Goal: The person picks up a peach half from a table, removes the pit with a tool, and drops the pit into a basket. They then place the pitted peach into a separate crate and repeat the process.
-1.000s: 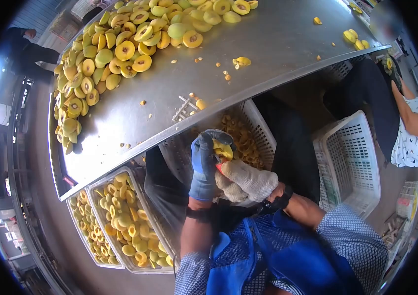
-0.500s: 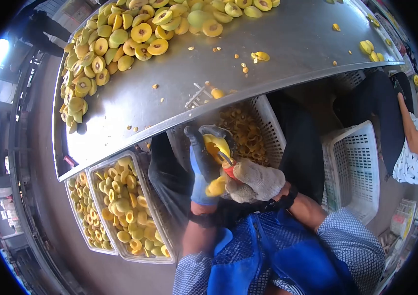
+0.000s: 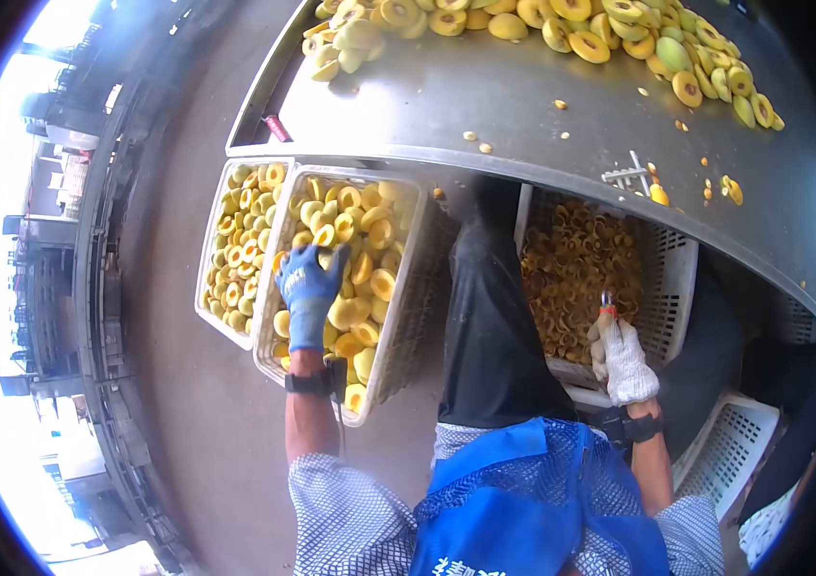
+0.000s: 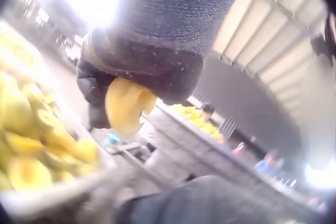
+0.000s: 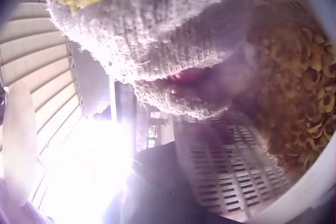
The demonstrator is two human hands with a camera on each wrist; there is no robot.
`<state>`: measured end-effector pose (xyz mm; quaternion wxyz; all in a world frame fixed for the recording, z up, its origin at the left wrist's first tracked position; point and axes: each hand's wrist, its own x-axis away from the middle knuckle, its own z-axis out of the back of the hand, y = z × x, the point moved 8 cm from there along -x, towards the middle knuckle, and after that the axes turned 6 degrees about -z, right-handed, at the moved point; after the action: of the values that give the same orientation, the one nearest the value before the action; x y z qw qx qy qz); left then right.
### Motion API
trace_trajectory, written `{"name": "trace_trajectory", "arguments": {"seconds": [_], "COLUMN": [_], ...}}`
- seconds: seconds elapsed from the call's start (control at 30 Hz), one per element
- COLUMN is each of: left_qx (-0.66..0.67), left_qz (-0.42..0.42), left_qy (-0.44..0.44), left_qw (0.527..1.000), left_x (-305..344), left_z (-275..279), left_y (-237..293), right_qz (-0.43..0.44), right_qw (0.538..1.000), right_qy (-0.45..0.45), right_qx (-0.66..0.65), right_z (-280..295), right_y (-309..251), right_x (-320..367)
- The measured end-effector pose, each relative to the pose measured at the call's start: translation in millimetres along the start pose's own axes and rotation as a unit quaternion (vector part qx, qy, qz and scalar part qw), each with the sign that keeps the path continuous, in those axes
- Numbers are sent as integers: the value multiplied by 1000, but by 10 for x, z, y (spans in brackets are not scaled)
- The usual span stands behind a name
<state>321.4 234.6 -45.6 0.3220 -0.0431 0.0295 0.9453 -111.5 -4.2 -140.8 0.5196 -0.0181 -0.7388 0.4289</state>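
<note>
L hand in blue-and-dark glove [image 3: 309, 288] over white plastic crate [image 3: 400, 300] of halved yellow-green fruit; grip pinches yellow fruit piece [image 4: 127, 106], between fingers in L wrist view, hidden under glove in head view. R hand in off-white knit glove [image 3: 624, 361], grip clenched round red-handled metal-tipped tool [image 3: 607, 308], mostly covered, above pale slatted crate [image 3: 674, 278] w/ fruit scraps [image 3: 581, 274]. Wrist views blurry.

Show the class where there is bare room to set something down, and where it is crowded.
Mostly bare: the metal table between the red object and the small scattered bits, nearer than the fruit heap; also the floor to the left of the two fruit-filled crates. Crowded: those crates, the basket of scraps, and the table's far side under the heap.
</note>
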Motion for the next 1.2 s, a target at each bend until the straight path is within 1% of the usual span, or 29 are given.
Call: {"name": "trace_trajectory", "arguments": {"seconds": [0.03,0.07,0.13,0.2,0.27,0.33,0.37,0.4,0.43,0.5,0.53,0.57,0.6,0.63,0.7,0.73,0.77,0.8,0.83,0.87,0.9,0.97,1.03,1.07,1.17,1.2], "left_qx": [63,81,30,5,6,-74,-25,25,-9,19,-22,-62,-86,-117,-179,-160,-77,6,89,73,57,-41,40,78,62,81], "left_qz": [-16,-16,-15,-22,-19,-5,62,64,30,147,165,179,193,207,234,263,250,232,211,201,190,103,68,41,106,85], "left_qy": [49,28,4,-26,-78,-69,-89,-42,54,14,-30,-72,-19,-44,-104,-121,-46,28,101,76,51,82,63,100,56,96], "left_qw": [997,996,999,999,997,995,994,997,998,989,986,979,977,970,950,944,964,972,968,974,979,990,995,991,991,988], "left_x": [-163,-339,-639,-669,-432,-56,124,354,557,829,967,1078,1226,1281,1435,1432,1334,1237,1115,962,787,574,392,392,544,629], "left_z": [-119,-188,-552,-777,-959,-798,-782,-773,-688,-727,-723,-704,-718,-662,-527,-477,-512,-600,-569,-699,-781,-1126,-1135,-1160,-1034,-959], "left_y": [-159,-151,-189,-332,-500,-697,-986,-1267,-1408,-1952,-2105,-2243,-2421,-2476,-2575,-2638,-2704,-2804,-2802,-2743,-2546,-2275,-1738,-1620,-1723,-1757], "right_qz": [-6,-20,-3,1,-15,-24,-31,-38,-40,-55,-71,-67,-58,-48,-36,-45,-53,-46,-47,-47,-46,-63,-75,-79,-87,-93], "right_qw": [1000,1000,998,997,996,996,996,995,993,986,975,966,957,947,944,944,945,941,939,937,934,936,934,931,921,918], "right_qy": [3,8,38,53,61,64,62,73,81,99,73,73,73,75,93,97,104,108,111,114,117,103,101,103,103,100], "right_qx": [12,21,44,54,60,59,61,60,78,121,199,239,275,308,314,311,306,317,321,328,334,330,334,340,365,373], "right_z": [2,-3,-63,-148,-133,-100,-85,-61,-108,-178,-200,-214,-273,-322,-301,-300,-308,-308,-349,-401,-425,-350,-311,-329,-399,-413], "right_y": [55,95,21,18,85,166,217,267,240,256,289,287,225,178,194,199,189,184,162,108,74,198,239,226,127,121], "right_x": [-29,-64,-65,-72,-82,-138,-184,-256,-315,-323,-393,-385,-355,-342,-347,-332,-333,-365,-350,-320,-298,-384,-402,-390,-324,-309]}}
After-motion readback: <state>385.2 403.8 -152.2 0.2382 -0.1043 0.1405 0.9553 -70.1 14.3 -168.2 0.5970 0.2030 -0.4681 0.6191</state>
